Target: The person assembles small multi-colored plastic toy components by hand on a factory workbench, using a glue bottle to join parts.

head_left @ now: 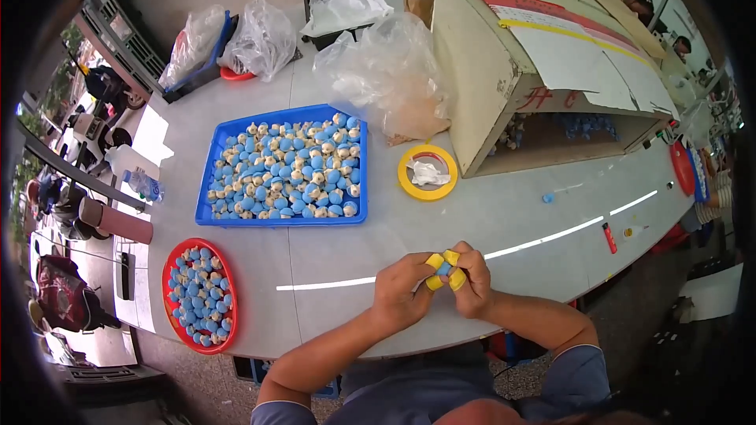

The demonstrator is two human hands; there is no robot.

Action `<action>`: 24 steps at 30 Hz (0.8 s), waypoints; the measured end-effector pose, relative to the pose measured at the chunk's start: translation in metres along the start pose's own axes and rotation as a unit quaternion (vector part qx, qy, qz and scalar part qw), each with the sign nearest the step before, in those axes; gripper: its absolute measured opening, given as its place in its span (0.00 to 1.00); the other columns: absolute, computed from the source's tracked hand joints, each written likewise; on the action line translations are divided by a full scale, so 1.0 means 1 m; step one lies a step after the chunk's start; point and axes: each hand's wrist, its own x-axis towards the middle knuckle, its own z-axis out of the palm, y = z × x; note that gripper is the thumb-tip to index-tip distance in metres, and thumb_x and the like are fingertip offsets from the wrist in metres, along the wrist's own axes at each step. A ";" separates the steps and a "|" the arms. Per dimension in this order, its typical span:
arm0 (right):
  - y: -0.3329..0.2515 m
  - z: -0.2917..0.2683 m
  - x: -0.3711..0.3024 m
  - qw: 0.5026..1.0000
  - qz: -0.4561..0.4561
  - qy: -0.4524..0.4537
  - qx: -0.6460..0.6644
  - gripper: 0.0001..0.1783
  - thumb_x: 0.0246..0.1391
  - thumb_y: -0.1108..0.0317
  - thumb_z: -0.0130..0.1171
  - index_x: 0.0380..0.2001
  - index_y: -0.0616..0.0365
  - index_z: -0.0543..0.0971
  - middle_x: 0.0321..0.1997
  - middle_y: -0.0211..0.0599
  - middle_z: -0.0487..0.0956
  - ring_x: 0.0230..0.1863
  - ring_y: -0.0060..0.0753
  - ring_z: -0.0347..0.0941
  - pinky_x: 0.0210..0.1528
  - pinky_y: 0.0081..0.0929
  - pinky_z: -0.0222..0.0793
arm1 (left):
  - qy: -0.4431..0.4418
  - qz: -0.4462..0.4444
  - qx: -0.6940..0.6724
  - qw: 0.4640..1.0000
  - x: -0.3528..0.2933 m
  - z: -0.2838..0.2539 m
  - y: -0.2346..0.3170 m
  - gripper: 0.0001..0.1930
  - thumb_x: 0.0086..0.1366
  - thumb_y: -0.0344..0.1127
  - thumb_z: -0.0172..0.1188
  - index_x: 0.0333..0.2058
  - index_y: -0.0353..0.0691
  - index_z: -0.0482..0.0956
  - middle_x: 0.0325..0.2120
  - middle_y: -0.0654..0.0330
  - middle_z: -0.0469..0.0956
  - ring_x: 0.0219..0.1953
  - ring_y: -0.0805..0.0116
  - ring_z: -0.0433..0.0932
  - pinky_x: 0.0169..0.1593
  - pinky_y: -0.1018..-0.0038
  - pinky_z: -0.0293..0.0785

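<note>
Near the front edge of the table, my left hand (400,293) and my right hand (474,282) meet with thumbs and forefingers pinched together. Yellow wraps cover those fingertips. Between them they hold a small blue piece (445,268), mostly hidden by the fingers. To the far left, a blue tray (281,222) is full of small rounded blue-and-cream pieces (295,165). At the left edge of the table, a red oval tray (231,311) holds more of the same kind.
Beyond my hands lies a yellow-rimmed dish (405,181) with white tissue. A cream metal box (480,79) with an open front stands at the back right, beside clear plastic bags (378,63). A red marker-like object (609,238) lies at right; a pink tumbler (118,220) is at left.
</note>
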 end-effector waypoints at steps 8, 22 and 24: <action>-0.009 -0.004 -0.003 0.987 -0.149 -0.022 -0.046 0.15 0.49 0.80 0.56 0.40 0.58 0.66 0.34 0.45 0.71 0.27 0.40 0.68 0.29 0.33 0.67 | -0.017 0.124 0.002 0.992 0.001 -0.007 0.013 0.14 0.49 0.21 0.67 0.33 0.36 0.72 0.34 0.48 0.80 0.32 0.58 0.82 0.32 0.72 0.79; -0.010 -0.002 0.022 0.964 0.243 0.001 0.111 0.14 0.64 0.70 0.47 0.50 0.63 0.65 0.27 0.29 0.72 0.26 0.15 0.64 0.29 0.16 0.63 | 0.037 -0.119 -0.032 0.992 0.000 0.006 -0.008 0.11 0.59 0.22 0.62 0.40 0.33 0.72 0.38 0.52 0.79 0.40 0.67 0.79 0.42 0.76 0.75; -0.009 -0.007 0.024 0.951 0.276 0.001 0.137 0.13 0.64 0.69 0.46 0.50 0.63 0.65 0.26 0.29 0.71 0.25 0.16 0.64 0.28 0.16 0.64 | 0.004 -0.185 -0.071 0.980 -0.003 0.006 -0.015 0.08 0.63 0.22 0.58 0.41 0.32 0.72 0.40 0.54 0.78 0.42 0.70 0.78 0.45 0.76 0.75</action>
